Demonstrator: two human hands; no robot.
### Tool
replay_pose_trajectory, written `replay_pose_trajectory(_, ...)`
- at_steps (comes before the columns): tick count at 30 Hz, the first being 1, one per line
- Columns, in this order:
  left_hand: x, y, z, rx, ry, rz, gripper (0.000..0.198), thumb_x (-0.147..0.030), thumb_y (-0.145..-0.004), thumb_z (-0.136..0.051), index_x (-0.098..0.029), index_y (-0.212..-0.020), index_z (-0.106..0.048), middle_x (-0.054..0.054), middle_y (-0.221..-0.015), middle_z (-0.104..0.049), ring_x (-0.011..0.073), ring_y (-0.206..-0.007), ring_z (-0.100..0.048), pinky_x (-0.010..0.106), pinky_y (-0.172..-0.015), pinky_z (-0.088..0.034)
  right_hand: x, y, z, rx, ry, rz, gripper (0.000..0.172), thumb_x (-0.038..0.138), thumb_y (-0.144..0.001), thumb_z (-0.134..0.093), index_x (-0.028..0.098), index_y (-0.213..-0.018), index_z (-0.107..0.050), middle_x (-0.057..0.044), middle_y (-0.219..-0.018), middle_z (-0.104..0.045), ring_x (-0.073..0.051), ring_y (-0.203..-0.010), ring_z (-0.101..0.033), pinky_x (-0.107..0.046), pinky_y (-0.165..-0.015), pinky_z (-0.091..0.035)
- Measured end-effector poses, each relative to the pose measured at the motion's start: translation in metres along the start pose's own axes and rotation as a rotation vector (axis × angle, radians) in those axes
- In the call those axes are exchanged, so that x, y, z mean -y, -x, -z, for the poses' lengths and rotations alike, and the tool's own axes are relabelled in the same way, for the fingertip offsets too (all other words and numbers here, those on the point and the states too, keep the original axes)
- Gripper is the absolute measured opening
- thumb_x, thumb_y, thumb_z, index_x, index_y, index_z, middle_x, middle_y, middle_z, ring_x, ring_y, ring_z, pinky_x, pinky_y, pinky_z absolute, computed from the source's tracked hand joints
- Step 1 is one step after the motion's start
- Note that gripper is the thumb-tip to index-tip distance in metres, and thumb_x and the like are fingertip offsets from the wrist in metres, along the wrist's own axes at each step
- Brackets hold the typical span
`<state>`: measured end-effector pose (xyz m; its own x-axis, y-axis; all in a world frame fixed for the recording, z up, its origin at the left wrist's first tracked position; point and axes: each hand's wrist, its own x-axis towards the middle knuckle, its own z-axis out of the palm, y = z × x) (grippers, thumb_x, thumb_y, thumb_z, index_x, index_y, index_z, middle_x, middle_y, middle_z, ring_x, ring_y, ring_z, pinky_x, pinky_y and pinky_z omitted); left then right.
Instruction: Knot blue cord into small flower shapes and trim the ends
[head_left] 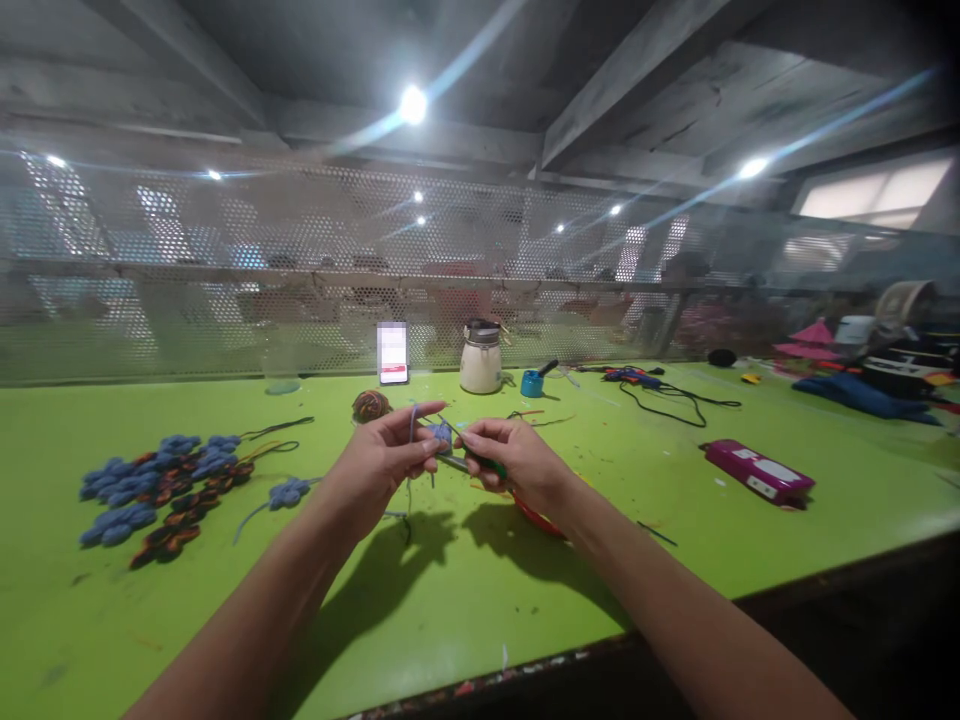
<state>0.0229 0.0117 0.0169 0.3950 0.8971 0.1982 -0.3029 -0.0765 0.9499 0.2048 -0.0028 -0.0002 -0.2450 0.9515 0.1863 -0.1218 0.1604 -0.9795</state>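
My left hand (390,455) pinches a small piece of blue crochet (441,434), with a strand of blue yarn (413,424) looped over its raised index finger. In my right hand (510,458) is a crochet hook (491,465) with a dark green handle, its tip meeting the blue piece. Both hands are held above the green table, close together. On the left lie several blue crochet flowers (120,482) and dark brown-orange crocheted pieces (187,510). A single blue flower (289,491) with a loose tail sits nearer my left forearm.
Behind my hands are a yarn ball (370,405), a lit phone (392,353), a pale jar (481,360) and a blue pot (532,383). A corded glue gun (634,377) and a magenta box (757,472) lie right. A perforated screen (337,260) borders the green table (420,630).
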Motion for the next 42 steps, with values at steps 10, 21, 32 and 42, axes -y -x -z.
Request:
replay_pose_trajectory(10, 0.002, 0.000, -0.004, 0.006, -0.111, 0.021, 0.067, -0.017, -0.059, -0.078, -0.013, -0.122, -0.056, -0.003, -0.069, -0.057, 0.0080, -0.054, -0.054, 0.023, -0.051, -0.034, -0.003, 0.001, -0.005, -0.017, 0.320, 0.253, 0.038, 0.021, -0.085, -0.050, 0.017, -0.122, -0.060, 0.003, -0.057, -0.050, -0.006, -0.046, -0.036, -0.020, -0.045, -0.029)
replay_pose_trajectory(21, 0.011, -0.002, -0.008, 0.079, -0.509, -0.141, 0.056, -0.015, -0.074, -0.060, -0.018, -0.129, -0.055, -0.004, -0.061, -0.050, 0.0091, -0.053, -0.047, 0.026, -0.054, -0.044, 0.002, 0.000, -0.002, -0.013, 0.124, -0.026, 0.035, 0.017, -0.080, -0.056, 0.013, -0.113, -0.065, 0.003, -0.051, -0.053, -0.004, -0.036, -0.031, -0.020, -0.039, -0.020)
replay_pose_trajectory(32, 0.000, 0.004, -0.007, 0.050, 0.119, 0.033, 0.067, -0.003, -0.065, -0.070, -0.021, -0.128, -0.054, -0.002, -0.069, -0.059, 0.0054, -0.056, -0.053, 0.015, -0.055, -0.044, -0.003, 0.002, -0.010, 0.020, -0.200, 0.056, 0.039, 0.025, -0.076, -0.067, 0.015, -0.113, -0.064, 0.004, -0.056, -0.055, -0.003, -0.039, -0.035, -0.019, -0.041, -0.021)
replay_pose_trajectory(42, -0.003, 0.002, -0.001, 0.057, 0.195, 0.149, 0.048, 0.005, -0.065, -0.064, -0.015, -0.109, -0.068, 0.001, -0.068, -0.059, 0.0041, -0.052, -0.053, 0.012, -0.051, -0.044, -0.002, 0.002, -0.011, -0.038, -0.046, 0.108, 0.036, 0.026, -0.075, -0.065, 0.015, -0.109, -0.067, 0.005, -0.053, -0.053, -0.004, -0.038, -0.034, -0.020, -0.039, -0.022)
